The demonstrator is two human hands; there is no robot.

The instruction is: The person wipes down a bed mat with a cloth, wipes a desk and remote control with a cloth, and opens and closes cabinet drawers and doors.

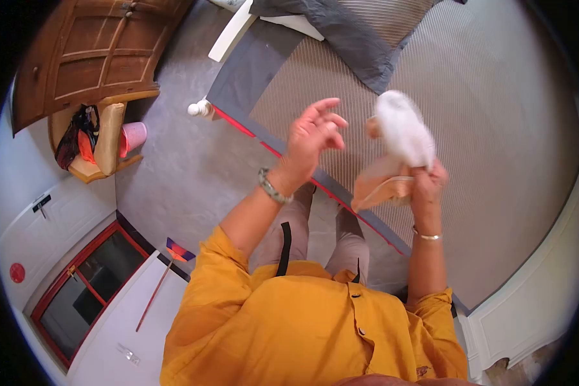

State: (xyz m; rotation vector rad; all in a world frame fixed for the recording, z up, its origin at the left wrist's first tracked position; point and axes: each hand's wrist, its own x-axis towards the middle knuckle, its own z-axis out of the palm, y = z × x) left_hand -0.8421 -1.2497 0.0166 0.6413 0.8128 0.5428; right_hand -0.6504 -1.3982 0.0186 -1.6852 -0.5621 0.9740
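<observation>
Right hand (428,182) had the pale cloth bundle (403,135) pinched at its near end, long axis running forward from the grip! Left hand (312,135), leftward, fingers apart, held nothing.

The right grip (429,182) holds a white-and-peach bundle (403,143), probably cloth

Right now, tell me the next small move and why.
Probably bring the left hand across to take the free end of the peach cloth: the left hand is empty with its fingers parted, while only the right hand grips the cloth.
</observation>
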